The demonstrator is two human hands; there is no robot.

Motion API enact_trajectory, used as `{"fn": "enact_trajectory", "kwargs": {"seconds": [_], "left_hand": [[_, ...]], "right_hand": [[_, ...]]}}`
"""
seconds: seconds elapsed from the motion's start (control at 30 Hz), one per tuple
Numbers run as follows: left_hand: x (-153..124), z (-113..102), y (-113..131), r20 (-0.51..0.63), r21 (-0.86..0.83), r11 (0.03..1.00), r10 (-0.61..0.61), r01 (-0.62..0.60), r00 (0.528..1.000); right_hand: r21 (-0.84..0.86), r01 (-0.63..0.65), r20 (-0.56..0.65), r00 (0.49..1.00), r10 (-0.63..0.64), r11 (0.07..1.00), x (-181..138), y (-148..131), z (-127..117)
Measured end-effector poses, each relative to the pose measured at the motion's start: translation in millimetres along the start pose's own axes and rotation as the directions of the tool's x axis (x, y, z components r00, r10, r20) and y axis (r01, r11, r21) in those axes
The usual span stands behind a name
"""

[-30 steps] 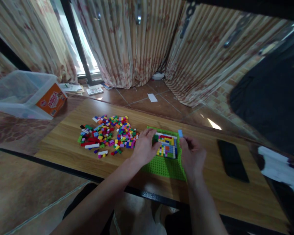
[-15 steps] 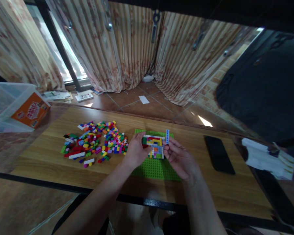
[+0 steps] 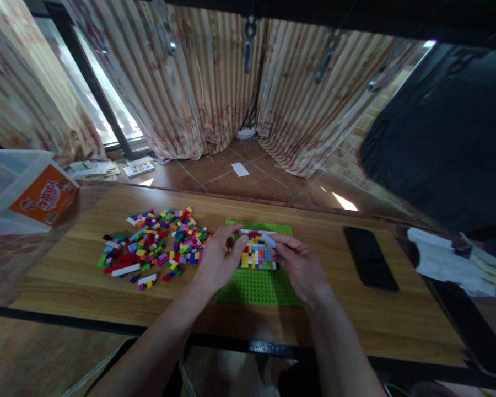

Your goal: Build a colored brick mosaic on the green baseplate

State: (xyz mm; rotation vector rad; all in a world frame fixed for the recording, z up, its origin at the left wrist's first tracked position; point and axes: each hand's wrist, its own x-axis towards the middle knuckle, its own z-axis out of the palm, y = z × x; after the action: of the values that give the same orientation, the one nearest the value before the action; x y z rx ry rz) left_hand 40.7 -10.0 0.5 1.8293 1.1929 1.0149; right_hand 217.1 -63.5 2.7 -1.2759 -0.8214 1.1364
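A low build of multicoloured bricks (image 3: 255,258) sits on a green baseplate (image 3: 264,289). At the build's left side is my left hand (image 3: 215,255), its thumb and fingers closed around the left edge. My right hand (image 3: 302,266) pinches a long light blue brick (image 3: 268,240) between thumb and fingertips. That brick lies slantwise over the right part of the build; whether it touches the studs I cannot tell. My fingers hide the build's left and right edges.
Loose coloured bricks (image 3: 157,245) are spread on the wooden table (image 3: 74,275) to the left. A black phone (image 3: 370,258) lies at the right. Beyond the table's left end stands a clear plastic bin (image 3: 16,187); papers (image 3: 442,262) are at the right end.
The light blue brick has gone from upright beside the build to slanting over it, carried by my right hand. My left thumb has shifted toward the build's far left corner.
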Motion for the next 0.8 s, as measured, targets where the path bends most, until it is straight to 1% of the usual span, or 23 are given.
{"fn": "enact_trajectory", "kwargs": {"seconds": [0.03,0.07,0.1,0.13,0.2,0.23,0.3,0.4,0.5,0.6,0.67,0.73,0.8], "left_hand": [[0.8,-2.5,0.3,0.05,-0.051,0.998,-0.027,0.029,0.998],[1.3,-4.4,0.4,0.118,-0.103,0.993,-0.052,0.064,0.992],[1.5,-5.7,0.4,0.193,-0.153,0.984,-0.066,0.096,0.979],[1.3,-6.5,0.4,0.261,-0.197,0.973,-0.068,0.122,0.963],[-0.4,-6.7,1.2,0.358,-0.255,0.956,-0.046,0.145,0.933],[-1.6,-6.4,1.9,0.387,-0.267,0.953,-0.032,0.145,0.922],[-4.1,-5.6,3.5,0.417,-0.259,0.956,-0.017,0.137,0.909],[-5.8,-5.7,4.1,0.381,-0.188,0.978,-0.01,0.088,0.925],[-3.1,-9.6,1.1,0.269,-0.002,1.0,0.002,-0.001,0.963],[3.1,-16.2,-4.7,0.143,0.243,0.965,0.061,-0.095,0.988],[7.4,-19.6,-9.1,0.111,0.349,0.928,0.102,-0.135,0.989],[10.6,-20.5,-12.7,0.101,0.397,0.904,0.127,-0.157,0.987],[12.6,-19.1,-14.7,0.098,0.397,0.904,0.132,-0.16,0.986]], "right_hand": [[-0.155,0.081,0.002,0.997,-0.081,0.985,-0.8,0.3,2.4],[-0.299,0.159,0.033,0.987,-0.157,0.941,-2.0,0.3,4.6],[-0.409,0.229,0.087,0.973,-0.212,0.884,-3.5,-0.1,6.6],[-0.477,0.286,0.153,0.958,-0.242,0.831,-5.0,-0.8,8.4],[-0.52,0.363,0.265,0.929,-0.258,0.773,-7.6,-2.5,11.0],[-0.519,0.384,0.295,0.919,-0.262,0.764,-8.5,-3.3,12.2],[-0.513,0.409,0.315,0.908,-0.277,0.755,-9.3,-4.5,14.5],[-0.508,0.42,0.27,0.907,-0.324,0.752,-8.8,-4.9,17.6],[-0.511,0.416,0.173,0.907,-0.384,0.752,-7.4,-4.6,16.8],[-0.552,0.364,0.053,0.913,-0.404,0.75,-5.6,-3.6,11.3],[-0.576,0.327,0.006,0.918,-0.396,0.749,-4.4,-2.5,7.6],[-0.584,0.314,-0.004,0.921,-0.39,0.748,-3.5,-1.3,5.6],[-0.586,0.315,-0.006,0.92,-0.393,0.746,-2.9,-0.7,5.4]]}}
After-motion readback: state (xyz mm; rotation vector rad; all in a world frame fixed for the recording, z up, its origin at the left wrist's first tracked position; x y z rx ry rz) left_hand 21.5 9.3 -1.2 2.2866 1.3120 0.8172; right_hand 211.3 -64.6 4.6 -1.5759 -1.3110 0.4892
